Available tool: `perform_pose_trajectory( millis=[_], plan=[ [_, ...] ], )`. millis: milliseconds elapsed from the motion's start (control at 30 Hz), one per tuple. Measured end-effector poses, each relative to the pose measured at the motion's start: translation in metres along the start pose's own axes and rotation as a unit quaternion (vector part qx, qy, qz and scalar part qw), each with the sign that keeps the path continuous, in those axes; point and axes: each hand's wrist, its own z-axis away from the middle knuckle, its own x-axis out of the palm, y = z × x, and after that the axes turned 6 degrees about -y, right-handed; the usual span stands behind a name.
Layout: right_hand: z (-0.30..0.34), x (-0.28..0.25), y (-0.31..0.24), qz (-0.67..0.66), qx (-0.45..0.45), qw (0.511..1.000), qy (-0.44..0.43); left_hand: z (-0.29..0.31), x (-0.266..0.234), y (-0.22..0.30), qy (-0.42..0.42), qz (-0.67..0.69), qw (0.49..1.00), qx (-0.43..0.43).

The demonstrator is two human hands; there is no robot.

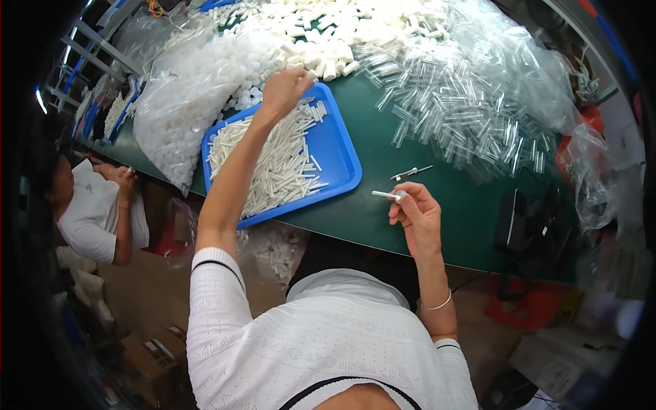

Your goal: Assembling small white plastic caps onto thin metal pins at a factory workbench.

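Observation:
My left hand reaches out over the far edge of a blue tray filled with several white sticks; its fingers curl downward near the pile of white caps, and whether it holds one I cannot tell. My right hand rests above the green table, pinching a small white tube between thumb and fingertips. A thin clear tube lies on the table just beyond it.
A large heap of clear plastic tubes in plastic sheeting covers the far right. A bag of white round pieces lies left of the tray. A black device sits at the right. Another person sits at left.

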Motion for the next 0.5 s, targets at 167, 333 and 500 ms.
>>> perform_pose_trajectory(
  millis=[167, 333, 500],
  plan=[
    [-0.016, 0.005, -0.011, -0.002, -0.069, 0.998, 0.006, 0.114, -0.011, 0.116, -0.152, 0.237, 0.955, 0.094],
    [-0.014, 0.012, 0.001, -0.046, -0.041, 0.998, -0.024, 0.161, 0.005, 0.142, -0.188, 0.32, 0.924, 0.091],
    [-0.003, -0.002, 0.005, -0.108, -0.008, 0.994, -0.015, 0.176, 0.016, 0.135, -0.138, 0.298, 0.937, 0.119]
  ],
)
